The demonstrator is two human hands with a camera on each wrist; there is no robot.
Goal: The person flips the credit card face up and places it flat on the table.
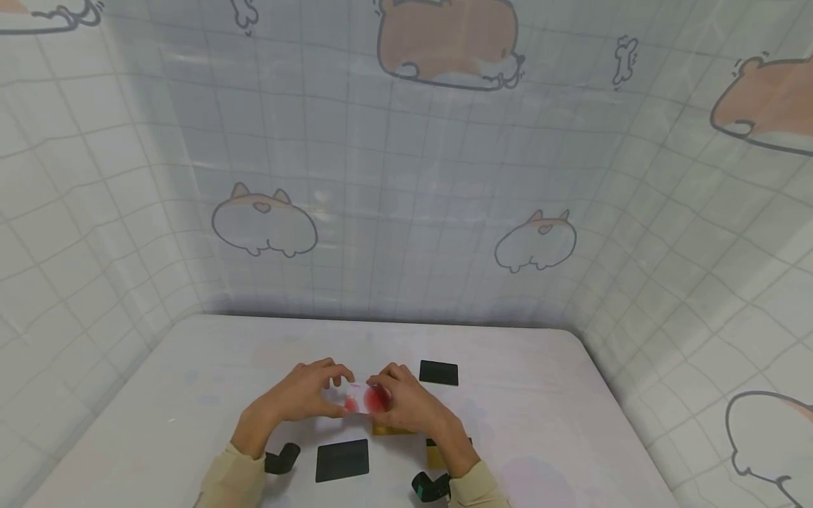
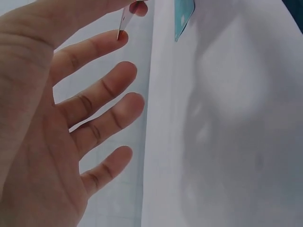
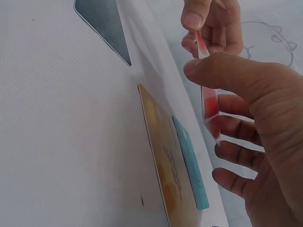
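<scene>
A thin red-and-white card (image 1: 360, 399) is held up over the table between both hands. My left hand (image 1: 298, 391) pinches its left end between thumb and fingertip; in the left wrist view the other fingers are spread apart and the edge of the card (image 2: 124, 20) shows at the top. My right hand (image 1: 413, 402) grips the right end, thumb on the near face and fingers behind, as the right wrist view shows. Below the right hand lies a gold card (image 3: 161, 161) with dark handwriting-like marks, and a teal strip (image 3: 191, 165) runs along its far side.
Dark cards lie on the white table (image 1: 209, 395), one behind the right hand (image 1: 438, 372) and one in front (image 1: 343, 461). Another gold-and-black card (image 1: 435, 457) is partly hidden by the right forearm. A patterned curtain (image 1: 394, 212) surrounds the table's far side and flanks.
</scene>
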